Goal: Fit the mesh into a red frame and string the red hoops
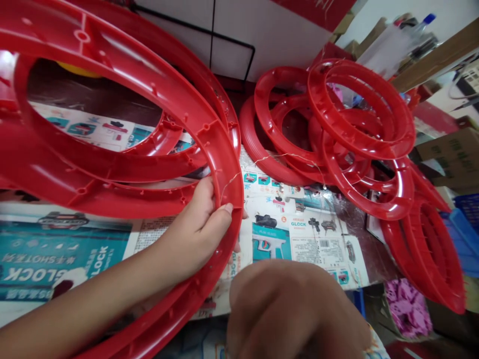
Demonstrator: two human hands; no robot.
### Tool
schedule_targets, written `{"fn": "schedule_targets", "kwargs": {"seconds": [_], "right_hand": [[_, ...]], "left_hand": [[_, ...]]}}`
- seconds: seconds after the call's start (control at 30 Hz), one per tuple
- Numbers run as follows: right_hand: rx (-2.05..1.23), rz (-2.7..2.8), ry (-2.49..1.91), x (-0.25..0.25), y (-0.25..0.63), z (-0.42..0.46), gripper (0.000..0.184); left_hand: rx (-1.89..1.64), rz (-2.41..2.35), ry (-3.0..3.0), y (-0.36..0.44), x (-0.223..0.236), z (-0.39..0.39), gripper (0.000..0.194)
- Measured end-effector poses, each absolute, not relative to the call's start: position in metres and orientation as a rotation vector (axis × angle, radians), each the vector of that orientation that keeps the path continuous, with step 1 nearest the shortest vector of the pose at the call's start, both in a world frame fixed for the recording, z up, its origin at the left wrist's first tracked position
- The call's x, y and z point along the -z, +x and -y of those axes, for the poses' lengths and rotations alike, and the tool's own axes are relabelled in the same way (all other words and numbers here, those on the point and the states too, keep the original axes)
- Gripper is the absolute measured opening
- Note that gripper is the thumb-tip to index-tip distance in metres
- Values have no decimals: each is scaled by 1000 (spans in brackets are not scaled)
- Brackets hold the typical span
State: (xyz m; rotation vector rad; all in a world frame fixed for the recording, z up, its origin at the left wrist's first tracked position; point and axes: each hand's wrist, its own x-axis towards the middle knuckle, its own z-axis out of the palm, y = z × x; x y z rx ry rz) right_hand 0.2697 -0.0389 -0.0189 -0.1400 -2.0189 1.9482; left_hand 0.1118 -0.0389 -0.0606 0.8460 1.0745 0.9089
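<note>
My left hand (pixel 200 232) is closed around the rim of a large red plastic ring (pixel 220 159), thumb on the ribbed, hollow side and fingers partly hidden beneath. A thin copper-coloured wire (pixel 231 183) runs over the rim beside the thumb. Toward the bottom centre, my right hand (pixel 292 309) is curled and blurred, knuckles up. Its fingertips, and anything in them, are hidden. Other large red rings (pixel 179 55) lie behind the held one at the left. Printed cardboard sheets (pixel 299 227) with toy gun pictures cover the table under both hands.
Smaller red rings (pixel 359 144) are heaped at the right, some tilted over the table edge. Another thin wire (pixel 288 154) crosses near them. A black wire frame (pixel 251 62) stands at the back. Cardboard boxes (pixel 447 157) and a blue basket (pixel 467 207) are farther right.
</note>
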Motion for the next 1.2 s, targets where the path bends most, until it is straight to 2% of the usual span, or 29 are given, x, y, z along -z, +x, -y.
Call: {"fn": "schedule_targets", "kwargs": {"seconds": [0.1, 0.23, 0.4, 0.57, 0.87, 1.2], "right_hand": [[-1888, 1824, -333, 19, 273, 31, 15], [-1927, 1385, -554, 33, 273, 25, 34], [-1962, 1121, -600, 42, 271, 12, 24], [-2004, 1077, -688, 44, 274, 7, 25], [-1887, 1070, -783, 45, 274, 3, 16], [-1953, 1109, -700, 46, 274, 4, 24]], "left_hand": [[-945, -1073, 899, 112, 63, 38, 18], [-1057, -1070, 940, 112, 60, 35, 23], [-1099, -1006, 897, 111, 51, 34, 36], [-1126, -948, 862, 111, 55, 34, 51], [-1220, -1029, 855, 117, 52, 35, 44], [-1203, -989, 907, 118, 59, 35, 50]]}}
